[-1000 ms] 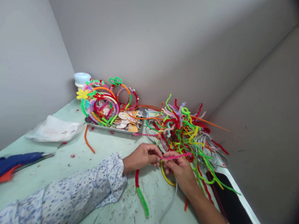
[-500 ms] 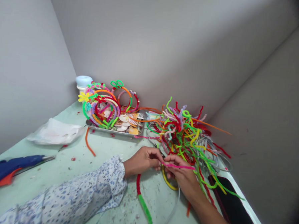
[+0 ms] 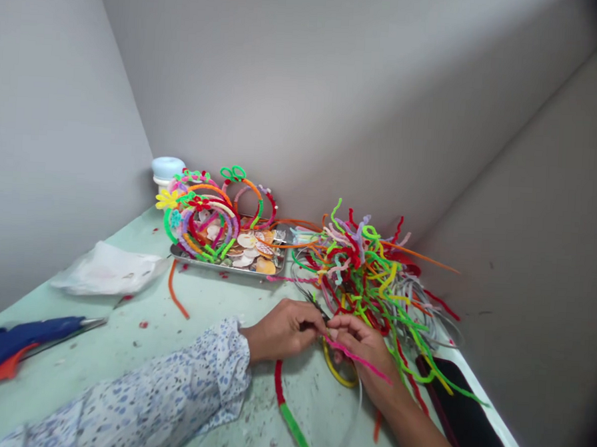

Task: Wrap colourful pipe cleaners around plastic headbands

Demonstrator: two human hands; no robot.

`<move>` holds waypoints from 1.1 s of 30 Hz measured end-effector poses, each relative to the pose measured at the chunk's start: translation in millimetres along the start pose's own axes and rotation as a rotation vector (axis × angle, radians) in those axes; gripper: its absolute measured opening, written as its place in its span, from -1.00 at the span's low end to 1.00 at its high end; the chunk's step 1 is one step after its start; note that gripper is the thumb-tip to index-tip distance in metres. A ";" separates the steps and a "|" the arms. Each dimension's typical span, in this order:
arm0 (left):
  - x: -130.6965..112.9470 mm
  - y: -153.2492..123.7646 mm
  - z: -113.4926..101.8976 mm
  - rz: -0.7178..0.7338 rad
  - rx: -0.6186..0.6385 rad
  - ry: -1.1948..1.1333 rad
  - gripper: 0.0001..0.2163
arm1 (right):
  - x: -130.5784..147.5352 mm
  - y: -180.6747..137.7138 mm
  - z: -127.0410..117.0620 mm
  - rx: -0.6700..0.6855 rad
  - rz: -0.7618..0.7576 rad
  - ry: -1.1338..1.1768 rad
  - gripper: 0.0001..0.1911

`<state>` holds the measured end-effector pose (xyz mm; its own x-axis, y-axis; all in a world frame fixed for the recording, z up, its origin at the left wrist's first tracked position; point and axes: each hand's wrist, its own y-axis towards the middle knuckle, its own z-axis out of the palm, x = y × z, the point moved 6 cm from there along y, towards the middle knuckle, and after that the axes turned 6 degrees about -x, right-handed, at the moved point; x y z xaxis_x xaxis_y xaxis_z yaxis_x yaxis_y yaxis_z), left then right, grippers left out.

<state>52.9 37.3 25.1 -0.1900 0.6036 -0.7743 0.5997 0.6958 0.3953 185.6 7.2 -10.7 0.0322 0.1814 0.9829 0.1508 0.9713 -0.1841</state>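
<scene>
A bright pink pipe cleaner (image 3: 368, 366) runs from between my fingertips, its loose end trailing over my right hand (image 3: 365, 347). My left hand (image 3: 287, 331) pinches at its other end, and the fingertips of both hands nearly meet there. Below my left hand hangs a strip wrapped in red and green pipe cleaner (image 3: 291, 413); its upper end is hidden by that hand. Just under the fingers curves a yellow pipe cleaner (image 3: 338, 374), with a thin grey wire (image 3: 357, 413) beside it. Dark scissor-like tips (image 3: 317, 300) show behind my hands.
A tangled heap of coloured pipe cleaners (image 3: 371, 267) lies at the back right beside a dark phone (image 3: 469, 412). Decorated headbands (image 3: 203, 225) stand on a metal tray (image 3: 226, 269) of shells. At left are a plastic bag (image 3: 108, 270), a blue glue gun (image 3: 22, 342) and a blue-lidded jar (image 3: 168, 168).
The pink pipe cleaner's loose end has swung downward, from nearly level to slanting across my right hand. Both hands stay close together, and the view has shifted slightly.
</scene>
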 end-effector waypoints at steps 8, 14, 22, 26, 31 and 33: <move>-5.9 -0.4 1.4 0.111 0.022 0.132 -0.75 | 2.2 -1.6 -1.0 0.012 0.029 -0.049 -0.78; -3.9 -0.5 -1.6 -0.017 -0.036 0.008 -0.78 | -0.5 0.2 -1.0 0.021 -0.016 -0.022 -0.77; 15.0 -1.3 7.3 -0.329 -0.043 -0.420 -0.87 | -2.1 -2.8 2.3 0.006 -0.085 -0.073 -0.79; 22.5 -2.2 13.7 -0.393 -0.039 -0.461 -0.84 | 0.1 -5.1 3.0 -0.001 -0.100 -0.109 -0.80; 26.5 -2.2 16.4 -0.420 -0.026 -0.460 -0.81 | -0.9 -3.8 1.9 -0.011 -0.102 -0.122 -0.80; 27.1 -1.8 16.8 -0.434 -0.001 -0.464 -0.80 | -3.2 -2.6 1.3 -0.009 -0.097 -0.116 -0.78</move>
<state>59.7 45.9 -4.9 -0.0588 0.0350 -0.9977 0.5432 0.8396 -0.0025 183.9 4.3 -13.4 -0.0977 0.1039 0.9898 0.1565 0.9838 -0.0878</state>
